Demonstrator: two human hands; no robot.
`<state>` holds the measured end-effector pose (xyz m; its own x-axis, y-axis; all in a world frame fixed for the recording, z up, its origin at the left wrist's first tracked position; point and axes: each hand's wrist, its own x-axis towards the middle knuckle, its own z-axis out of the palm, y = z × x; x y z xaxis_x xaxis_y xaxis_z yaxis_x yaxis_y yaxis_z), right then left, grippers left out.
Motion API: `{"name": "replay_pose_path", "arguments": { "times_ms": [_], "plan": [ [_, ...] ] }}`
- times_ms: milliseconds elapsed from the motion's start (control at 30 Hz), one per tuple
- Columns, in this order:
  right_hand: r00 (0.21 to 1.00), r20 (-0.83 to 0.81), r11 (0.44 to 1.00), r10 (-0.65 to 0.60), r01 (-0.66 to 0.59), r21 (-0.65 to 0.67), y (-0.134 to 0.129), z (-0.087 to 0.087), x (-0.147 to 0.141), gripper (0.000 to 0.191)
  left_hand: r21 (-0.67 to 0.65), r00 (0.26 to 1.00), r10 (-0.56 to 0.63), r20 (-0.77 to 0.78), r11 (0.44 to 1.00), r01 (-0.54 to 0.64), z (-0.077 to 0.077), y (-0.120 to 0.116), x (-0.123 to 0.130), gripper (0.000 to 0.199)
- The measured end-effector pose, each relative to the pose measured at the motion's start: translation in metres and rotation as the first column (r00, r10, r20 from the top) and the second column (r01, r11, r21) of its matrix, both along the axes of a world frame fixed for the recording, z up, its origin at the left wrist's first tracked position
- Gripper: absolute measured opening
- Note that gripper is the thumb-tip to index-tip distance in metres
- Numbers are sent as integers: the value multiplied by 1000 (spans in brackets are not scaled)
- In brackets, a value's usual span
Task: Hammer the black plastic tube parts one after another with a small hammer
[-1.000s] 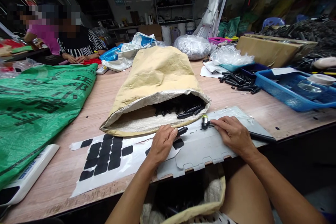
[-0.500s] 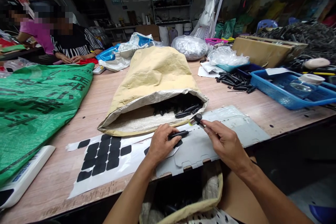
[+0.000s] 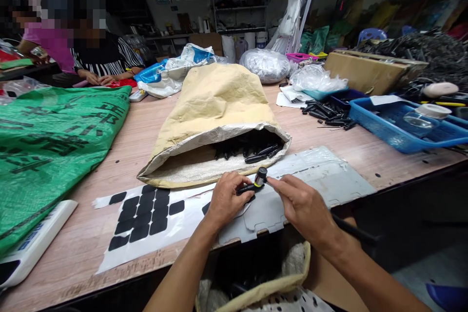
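The left hand (image 3: 225, 198) pinches a slim black tube (image 3: 245, 188) over the smooth grey board (image 3: 323, 175). The right hand (image 3: 307, 208) clasps a dark-handled hammer (image 3: 261, 177), its cylindrical head at the tube, perhaps touching.

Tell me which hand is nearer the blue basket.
Right. The right hand, holding the hammer, is left of the blue basket and nearer the camera; the left hand, holding a black piece, is farther left.

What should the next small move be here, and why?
Probably a light tap with the hammer: the right hand has it lined up at the protruding end of the slim black piece, which the left hand grips. Whether they touch is hard to tell.
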<state>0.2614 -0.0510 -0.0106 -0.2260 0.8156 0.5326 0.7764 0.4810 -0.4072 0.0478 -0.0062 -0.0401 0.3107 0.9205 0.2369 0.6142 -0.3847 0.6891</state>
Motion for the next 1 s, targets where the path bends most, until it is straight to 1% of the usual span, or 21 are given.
{"name": "replay_pose_path", "arguments": {
  "times_ms": [67,167,233,300,367,467,533,600,667,733,800,900,1000],
  "plan": [
    [998,-66,1000,-18,20,22,3,6,5,41,-1,1000,-4,-1,1000,4,0,0,0,15],
    [982,-189,995,-30,48,91,6,21,11,35,-5,1000,-5,-1,1000,5,1,-1,0,16],
    [977,-210,993,-37,59,99,7,29,14,34,-9,1000,-4,6,1000,5,1,-1,0,16],
    [976,-213,994,-39,60,92,6,31,14,33,-10,1000,-7,17,1000,7,1,-1,-1,17],
    [972,-229,993,-44,68,96,3,32,13,33,-12,1000,-11,22,1000,11,1,0,-1,18],
    [961,-271,985,-56,97,142,-1,34,8,33,-17,1000,-11,18,1000,11,1,0,-1,17],
    [959,-282,984,-44,91,156,-2,32,4,33,-24,1000,-5,14,1000,5,2,0,0,16],
    [964,-264,990,-23,58,125,-1,26,1,33,-26,1000,3,14,1000,-3,2,0,1,16],
    [971,-239,996,-22,41,77,1,17,-1,32,-22,1000,9,20,1000,-9,2,0,1,16],
    [974,-223,998,-42,53,46,3,8,-1,32,-19,999,8,32,1000,-7,2,-1,1,13],
    [976,-211,998,-56,64,30,5,4,0,32,-21,999,-2,43,1000,3,2,-1,0,8],
    [977,-210,998,-39,48,35,4,12,1,33,-32,998,-17,58,999,18,0,-1,-2,8],
    [966,-258,991,-19,52,124,-1,24,-2,35,-32,998,-21,66,999,23,-2,0,-3,13]
  ]
}}
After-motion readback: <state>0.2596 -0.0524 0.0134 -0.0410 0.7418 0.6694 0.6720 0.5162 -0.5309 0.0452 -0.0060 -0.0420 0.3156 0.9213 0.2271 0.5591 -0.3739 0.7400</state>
